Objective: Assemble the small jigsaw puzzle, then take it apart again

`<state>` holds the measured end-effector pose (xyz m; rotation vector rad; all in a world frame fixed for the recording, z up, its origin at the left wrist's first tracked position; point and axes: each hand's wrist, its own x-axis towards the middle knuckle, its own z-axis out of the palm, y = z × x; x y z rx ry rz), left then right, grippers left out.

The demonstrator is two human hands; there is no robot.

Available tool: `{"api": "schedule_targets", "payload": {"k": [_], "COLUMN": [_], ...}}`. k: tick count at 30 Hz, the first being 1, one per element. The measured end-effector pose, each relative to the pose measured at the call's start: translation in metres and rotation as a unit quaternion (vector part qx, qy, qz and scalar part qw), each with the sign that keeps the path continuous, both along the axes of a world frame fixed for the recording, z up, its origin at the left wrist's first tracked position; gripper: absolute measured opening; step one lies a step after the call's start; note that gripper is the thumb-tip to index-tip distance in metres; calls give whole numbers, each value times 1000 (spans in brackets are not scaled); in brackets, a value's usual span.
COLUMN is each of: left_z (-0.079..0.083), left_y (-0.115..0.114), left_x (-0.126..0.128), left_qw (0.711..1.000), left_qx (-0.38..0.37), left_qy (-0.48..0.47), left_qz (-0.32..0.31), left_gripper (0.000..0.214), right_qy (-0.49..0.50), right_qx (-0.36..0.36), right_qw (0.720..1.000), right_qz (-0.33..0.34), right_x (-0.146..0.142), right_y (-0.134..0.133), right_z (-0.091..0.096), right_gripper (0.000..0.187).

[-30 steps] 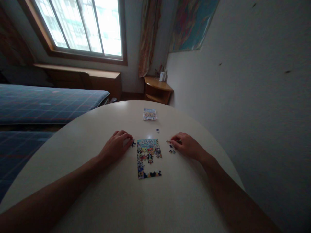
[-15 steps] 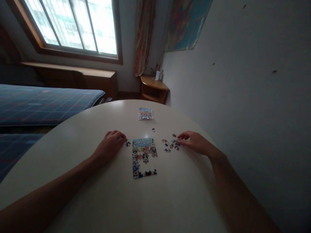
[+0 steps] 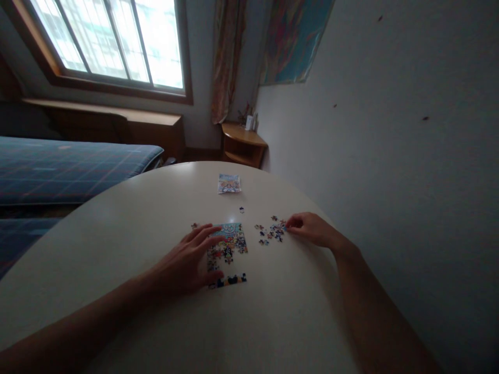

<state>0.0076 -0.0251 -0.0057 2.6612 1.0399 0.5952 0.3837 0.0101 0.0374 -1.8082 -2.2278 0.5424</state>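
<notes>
A partly assembled jigsaw puzzle (image 3: 237, 241) with a colourful cartoon picture lies flat on the white table, a gap showing in its lower right part. Across its left side rests my left hand (image 3: 193, 257), open with fingers spread, hiding part of the picture. One loose puzzle piece (image 3: 195, 226) lies just beyond that hand's fingers. To the puzzle's right is a scattered group of loose puzzle pieces (image 3: 268, 234). At the right edge of this group, my right hand (image 3: 307, 228) pinches a puzzle piece, mostly hidden by the fingertips.
Farther back on the round white table (image 3: 163, 192) lies a small printed packet (image 3: 229, 184), with a single puzzle piece (image 3: 241, 210) in front of it. A wall (image 3: 390, 182) runs close along the right. A plaid mattress (image 3: 78, 169) stands at the left.
My left hand has moved right from the loose pieces onto the puzzle and spread its fingers. My right hand stays by the loose pieces, its fingers now closer together. The view has shifted slightly.
</notes>
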Motion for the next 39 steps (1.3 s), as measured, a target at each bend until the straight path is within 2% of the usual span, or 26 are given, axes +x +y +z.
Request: {"api": "schedule_targets", "payload": {"k": [3,9,13,20,26,31,34,36,39], "left_z": [-2,10,20,26,34,32,31,31,32], "left_y": [-10,-9,-12,-20,-25,-26,-26,-27,-27], "left_x": [3,0,1,7,12,13,13,13,14], "left_qw": [997,989,983,970,964,963,963,964,965], "left_qx": [-24,-39,-21,13,2,0,1,4,4], "left_qy": [41,76,87,56,50,51,42,39,48], "left_qz": [-63,-123,-159,-234,-260,-263,-265,-263,-260], "left_gripper": [75,57,46,44,41,43,44,44,42], "right_qy": [23,8,24,8,24,29,52,69,100], "right_qx": [-24,-24,-41,-64,-90,-82,-80,-89,-105], "right_qw": [999,1000,999,998,996,996,995,992,985], "right_qz": [22,-9,1,5,14,25,36,50,90], "right_x": [-4,-5,-9,-18,-23,-29,-30,-32,-42], "right_y": [-2,-4,-4,-2,-6,-9,-9,-10,-16], "right_z": [1,5,5,3,9,10,8,9,14], "right_gripper": [18,18,23,24,19,15,21,26,21]}}
